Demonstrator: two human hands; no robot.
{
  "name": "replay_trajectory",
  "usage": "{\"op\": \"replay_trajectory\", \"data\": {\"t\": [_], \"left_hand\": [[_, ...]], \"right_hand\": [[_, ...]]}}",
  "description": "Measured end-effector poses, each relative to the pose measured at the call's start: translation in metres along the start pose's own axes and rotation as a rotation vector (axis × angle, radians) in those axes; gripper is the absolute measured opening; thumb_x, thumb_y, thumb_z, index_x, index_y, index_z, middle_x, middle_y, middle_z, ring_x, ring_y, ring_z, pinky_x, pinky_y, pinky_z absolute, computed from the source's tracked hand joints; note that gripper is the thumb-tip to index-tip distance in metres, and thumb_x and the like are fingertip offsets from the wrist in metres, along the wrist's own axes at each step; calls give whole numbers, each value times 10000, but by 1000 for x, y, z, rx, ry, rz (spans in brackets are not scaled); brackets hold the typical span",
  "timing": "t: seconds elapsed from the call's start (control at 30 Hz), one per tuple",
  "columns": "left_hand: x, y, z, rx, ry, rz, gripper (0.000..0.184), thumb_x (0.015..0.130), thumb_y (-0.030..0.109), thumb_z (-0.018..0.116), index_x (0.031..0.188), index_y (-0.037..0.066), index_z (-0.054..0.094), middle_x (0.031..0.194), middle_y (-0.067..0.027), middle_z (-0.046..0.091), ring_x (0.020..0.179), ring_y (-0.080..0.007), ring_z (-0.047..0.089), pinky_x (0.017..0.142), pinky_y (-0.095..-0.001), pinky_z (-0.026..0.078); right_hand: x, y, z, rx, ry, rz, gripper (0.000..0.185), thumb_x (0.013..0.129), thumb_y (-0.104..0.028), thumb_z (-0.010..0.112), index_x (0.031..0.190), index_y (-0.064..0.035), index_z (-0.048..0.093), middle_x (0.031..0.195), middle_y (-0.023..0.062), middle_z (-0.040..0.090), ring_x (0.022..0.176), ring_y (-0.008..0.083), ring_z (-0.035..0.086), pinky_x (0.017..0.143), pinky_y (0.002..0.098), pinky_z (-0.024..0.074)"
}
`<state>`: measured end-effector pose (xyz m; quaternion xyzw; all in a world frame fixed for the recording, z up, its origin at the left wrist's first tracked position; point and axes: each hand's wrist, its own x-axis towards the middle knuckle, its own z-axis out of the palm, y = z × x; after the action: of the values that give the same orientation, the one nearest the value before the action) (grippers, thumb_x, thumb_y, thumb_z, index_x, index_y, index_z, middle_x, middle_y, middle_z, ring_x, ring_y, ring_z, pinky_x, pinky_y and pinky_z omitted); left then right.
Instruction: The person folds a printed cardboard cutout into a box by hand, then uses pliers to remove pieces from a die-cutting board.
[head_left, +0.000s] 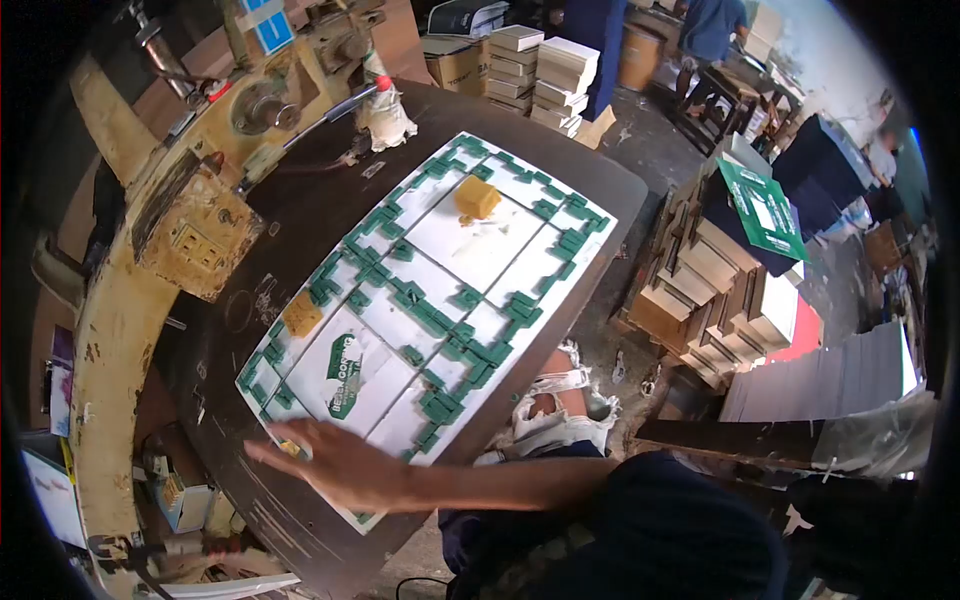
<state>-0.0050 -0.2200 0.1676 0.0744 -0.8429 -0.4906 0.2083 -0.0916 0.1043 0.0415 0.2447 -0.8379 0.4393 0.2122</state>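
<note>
My right hand [345, 465] reaches across from the right, palm down, over the lower left edge of a white board [475, 240]. Its fingers point left, spread apart. A small yellow bit [290, 447] shows at the fingers; whether it is held or lies beneath cannot be made out. Many green pieces [430, 310] line the board's edges and thin dark lines. A green printed piece with white lettering [345, 375] lies just above my hand. One yellow block [477, 198] sits near the board's far end, another [302, 315] at its left edge. My left hand is not in view.
The board lies on a dark table [225, 330]. A worn cream machine [125, 300] curves along the left. Stacks of boxes [720, 280] stand at right, with a green printed sheet [762, 210] on top. More stacks [560, 75] and a person [710, 35] are behind.
</note>
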Motion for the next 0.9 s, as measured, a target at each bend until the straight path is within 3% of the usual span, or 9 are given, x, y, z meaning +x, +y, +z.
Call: {"op": "replay_trajectory", "data": {"t": [0.07, 0.2, 0.23, 0.27, 0.3, 0.43, 0.67, 0.77, 0.9], "left_hand": [[3, 27, 18, -97, -259, -199, 472, 1018, 333, 552, 1342, -10, 569, 932, -161, 673, 701, -187, 634, 619, -309, 530], [-45, 87, 146, -725, -105, -401, 533, 1041, 236, 503, 1494, 20, 321, 586, 13, 376, 315, -133, 325, 245, -250, 362], [-25, 49, 149, -1236, -843, -322, 494, 1069, 221, 453, 1507, 66, 288, 586, -5, 393, 313, -141, 374, 231, -263, 371], [-25, 66, 174, -1231, -897, -444, 82, 1084, 239, 404, 1118, 167, 424, 608, -31, 416, 317, -164, 392, 212, -261, 310], [-30, 76, 208, -1571, -1037, -615, 102, 1079, 190, 400, 1172, 158, 429, 606, -15, 396, 323, -137, 372, 218, -247, 296], [-44, 105, 276, -1562, -981, -739, 150, 1076, 171, 409, 1186, 71, 427, 589, 28, 372, 385, -78, 354, 244, -214, 303], [-50, 88, 322, -1285, -871, -593, 416, 1086, 310, 420, 1369, 6, 442, 732, -4, 482, 618, -114, 516, 605, -277, 567], [-56, 91, 335, -862, -919, -553, 536, 1067, 408, 466, 1470, 61, 402, 997, -66, 601, 872, -173, 623, 751, -308, 595], [-46, 51, 332, -740, -1108, -446, 617, 1062, 456, 443, 1522, 56, 348, 1394, -160, 513, 1285, -284, 524, 1054, -431, 468]], "right_hand": [[5, 20, -25, -72, 45, 66, 926, 845, -39, 667, 1596, -85, 128, 1528, 295, 272, 1363, 462, 380, 1127, 526, 374], [-20, 26, -78, 47, 229, 59, 1036, 807, -206, 802, 1593, -94, 137, 1573, 297, 214, 1435, 472, 289, 1181, 509, 297], [-32, 27, -91, 78, 304, 63, 1048, 794, -239, 826, 1587, -86, 157, 1579, 297, 205, 1445, 466, 277, 1184, 498, 288], [-43, 25, -103, 33, 344, 19, 1023, 800, -254, 824, 1574, -62, 184, 1566, 297, 231, 1442, 462, 289, 1176, 489, 294], [-52, 25, -114, -10, 384, -25, 999, 806, -269, 822, 1562, -37, 211, 1554, 297, 257, 1439, 458, 301, 1168, 481, 301], [-73, 23, -138, -167, 341, 301, 952, 831, -278, 799, 1531, 30, 234, 1456, 302, 385, 1317, 467, 431, 1103, 514, 361], [-84, 41, -138, 135, 336, 674, 318, 870, -25, 600, 1188, -8, 583, 882, 167, 677, 850, 304, 706, 737, 397, 544], [-88, 55, -119, 9, 437, 398, 663, 769, -19, 637, 1397, 39, 434, 1151, 269, 608, 923, 429, 675, 789, 460, 547], [-85, 40, -117, 16, 529, 510, 601, 807, 4, 629, 1368, 41, 416, 967, 226, 548, 763, 428, 611, 662, 506, 491]]}}
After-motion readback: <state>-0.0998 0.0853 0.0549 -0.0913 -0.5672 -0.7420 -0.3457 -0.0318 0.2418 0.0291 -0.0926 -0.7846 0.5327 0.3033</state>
